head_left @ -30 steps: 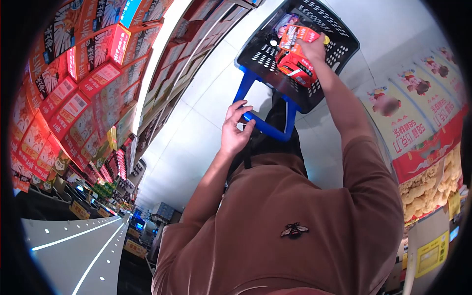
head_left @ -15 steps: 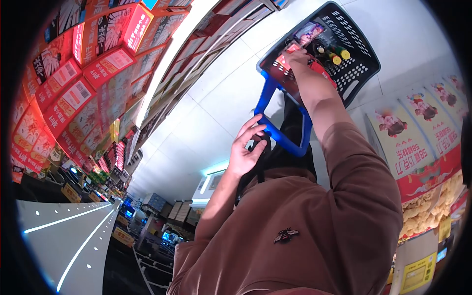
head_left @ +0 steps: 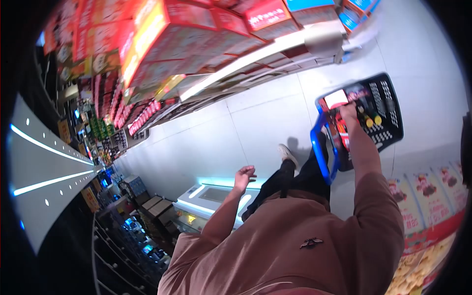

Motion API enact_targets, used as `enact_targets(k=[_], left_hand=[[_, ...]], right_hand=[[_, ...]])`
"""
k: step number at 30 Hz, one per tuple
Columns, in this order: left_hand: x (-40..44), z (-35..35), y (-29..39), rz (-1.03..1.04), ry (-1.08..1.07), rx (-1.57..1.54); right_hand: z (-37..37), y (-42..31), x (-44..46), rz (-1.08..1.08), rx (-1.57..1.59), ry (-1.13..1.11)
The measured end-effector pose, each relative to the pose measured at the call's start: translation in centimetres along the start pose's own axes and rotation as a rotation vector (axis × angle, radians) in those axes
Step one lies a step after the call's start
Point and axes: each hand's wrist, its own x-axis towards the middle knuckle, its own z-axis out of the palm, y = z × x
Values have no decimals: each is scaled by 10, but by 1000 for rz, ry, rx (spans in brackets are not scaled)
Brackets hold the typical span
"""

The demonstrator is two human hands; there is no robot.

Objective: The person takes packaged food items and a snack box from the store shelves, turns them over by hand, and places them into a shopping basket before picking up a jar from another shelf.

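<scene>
Beside a black perforated basket [head_left: 392, 105] with a blue handle [head_left: 318, 147], my right arm reaches in from below. My right hand [head_left: 348, 112] is closed on a red package [head_left: 336, 100] whose top shines white, at the basket's handle side. Another red package [head_left: 342, 129] lies under my wrist. Yellow-capped bottles [head_left: 373, 119] and a purple packet [head_left: 358, 93] are also inside. My left hand [head_left: 245, 178] hangs over the floor, away from the handle, holding nothing, its fingers loosely bent and a little apart.
Shelves of red boxes [head_left: 196, 44] run along the upper left. A white lit case [head_left: 211, 196] stands below my left hand. At the right is a display with printed panels [head_left: 425, 191]. My shoe [head_left: 287, 155] is on the pale floor [head_left: 196, 142].
My left hand has come off the blue handle and now sits apart from it. The basket and my right hand appear farther right as the view has turned. More of the lit case shows.
</scene>
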Motion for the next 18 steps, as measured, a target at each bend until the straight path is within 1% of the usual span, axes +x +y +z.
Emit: enact_targets(k=[1, 2, 3, 5, 7, 9, 10, 11, 13, 15, 17, 18], left_hand=[[0, -16, -15, -53, 20, -2], [-3, -29, -24, -65, 24, 9], [-7, -41, -31, -80, 23, 21], [-5, -62, -47, -75, 28, -11], [-2, -79, -60, -54, 29, -56], [-1, -92, -65, -36, 13, -104], [2, -99, -71, -21, -1, -128], [6, -106, -77, -7, -14, -153], [19, -123, -95, -1, -47, -182], [28, -139, -118, 2, -66, -216], [35, -158, -139, 7, -78, -240], [37, -166, -150, 19, -61, -251]], right_hand=[[-14, -7, -23, -13, 77, 8], [-15, -3, -35, -146, 106, 57], [13, 33, -5, -236, 261, -6], [-39, -1, -81, -155, 389, -245], [-32, 28, -87, -245, 469, -339], [-30, 49, -103, -399, 314, -290], [-48, 36, -144, -307, 379, -380], [-77, 7, -209, -215, 441, -473], [-89, -7, -277, -143, 511, -485], [-81, -6, -320, -87, 545, -515], [-72, -9, -361, -146, 478, -394], [-64, -6, -370, -246, 416, -267]])
